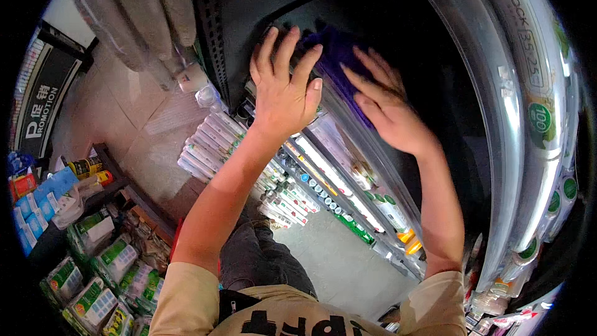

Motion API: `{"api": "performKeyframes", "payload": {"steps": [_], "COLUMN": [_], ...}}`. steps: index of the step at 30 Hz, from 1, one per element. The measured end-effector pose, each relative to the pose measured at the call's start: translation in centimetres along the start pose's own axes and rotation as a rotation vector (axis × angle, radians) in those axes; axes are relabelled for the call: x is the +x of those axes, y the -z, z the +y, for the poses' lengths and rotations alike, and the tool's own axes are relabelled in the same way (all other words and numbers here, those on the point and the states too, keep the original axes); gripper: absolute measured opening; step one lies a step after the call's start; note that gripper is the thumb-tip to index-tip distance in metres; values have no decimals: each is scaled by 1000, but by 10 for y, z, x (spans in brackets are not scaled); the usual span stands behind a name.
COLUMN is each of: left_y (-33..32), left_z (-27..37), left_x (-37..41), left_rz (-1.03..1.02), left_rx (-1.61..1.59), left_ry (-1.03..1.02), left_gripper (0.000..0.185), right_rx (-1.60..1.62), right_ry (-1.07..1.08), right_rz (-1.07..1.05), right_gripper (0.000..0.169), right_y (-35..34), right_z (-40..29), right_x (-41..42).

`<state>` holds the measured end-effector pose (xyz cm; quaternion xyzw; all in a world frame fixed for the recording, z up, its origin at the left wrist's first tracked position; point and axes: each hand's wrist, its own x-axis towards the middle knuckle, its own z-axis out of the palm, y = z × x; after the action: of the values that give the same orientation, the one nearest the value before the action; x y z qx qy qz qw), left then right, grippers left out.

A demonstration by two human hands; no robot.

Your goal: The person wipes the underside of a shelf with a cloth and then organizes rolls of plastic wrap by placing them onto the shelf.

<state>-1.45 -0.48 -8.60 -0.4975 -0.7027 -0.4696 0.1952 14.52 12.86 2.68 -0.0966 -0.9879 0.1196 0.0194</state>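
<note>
My left hand (284, 86) is spread over the dark shelf surface (242, 14), its fingers apart and nothing in them. Just right of it lies a dark purple cloth (329, 49), draped along the shelf's front edge. Over the cloth's right part is my right hand (387, 107), blurred, with extended fingers. Whether it grips the cloth or only rests against it cannot be told. A clear plastic shelf-edge strip (345, 98) runs beneath the cloth. Much of the shelf's depth is in darkness.
Boxed rolls (217, 133) and lower shelves of packaged goods (326, 168) lie below my arms. Large ziplock bag packs (536, 102) hang at right. Green-labelled packs (114, 259) fill a display at lower left. Tiled floor (121, 98) shows beyond, near a promotion sign (39, 102).
</note>
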Motion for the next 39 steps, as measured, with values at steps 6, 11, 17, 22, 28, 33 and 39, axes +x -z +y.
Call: {"api": "performKeyframes", "payload": {"steps": [6,11,17,22,28,33,39], "left_y": [-3,-6,-9,-1,10,17,20], "left_z": [-5,-4,-3,1,7,18,88], "left_x": [-2,-2,-3,-3,0,9,66], "left_rz": [10,38,37,37,-27,-73,-171], "left_rx": [39,21,32,49,146,177,70], "left_ry": [-28,-14,-9,4,4,0,-131], "left_gripper": [50,48,48,48,47,43,30], "right_rx": [88,-254,-281,-11,51,-62,48], "right_ry": [-189,-146,-263,-164,-433,-543,-387], "right_rz": [61,223,131,-93,3,222,37], "right_gripper": [45,44,44,50,51,53,51], "right_y": [1,8,-9,10,10,4,3], "right_z": [32,161,93,-11,93,163,87], "right_x": [-16,-31,-58,-118,-125,-145,-181]}}
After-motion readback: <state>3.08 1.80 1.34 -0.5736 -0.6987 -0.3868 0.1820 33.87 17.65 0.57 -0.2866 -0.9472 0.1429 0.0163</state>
